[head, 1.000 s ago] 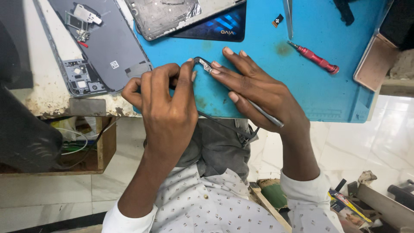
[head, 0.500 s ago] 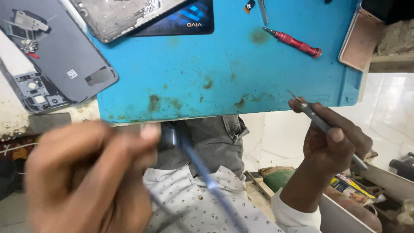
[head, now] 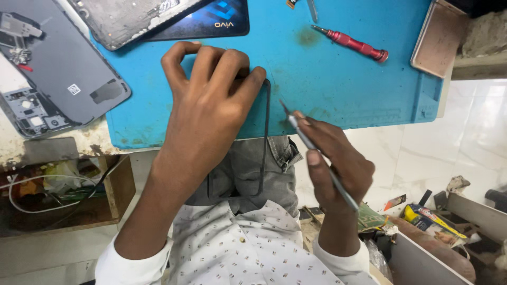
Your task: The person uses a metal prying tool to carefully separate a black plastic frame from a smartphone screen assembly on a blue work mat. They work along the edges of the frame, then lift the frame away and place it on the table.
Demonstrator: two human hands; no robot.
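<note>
At the upper left of the frame we see a grey opened phone back cover (head: 63,74) on the bench; right of it our left hand (head: 211,100) presses curled fingers on a thin black rectangular phone frame (head: 266,126), which hangs over the blue rubber work mat (head: 359,89)'s near edge at centre. Right of centre our right hand (head: 338,163) pinches slim metal tweezers (head: 311,153), tip just beside the frame, so we judge we are picking at it; next needs a steady tip.

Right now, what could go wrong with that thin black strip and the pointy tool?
The thin black strip hangs past the edge of the blue mat, held only at its top by the left hand; it might bend or slide off. The right hand holds pointed tweezers close to the left hand's fingers, so a slip could poke them. The red screwdriver lies loose and could roll.
</note>
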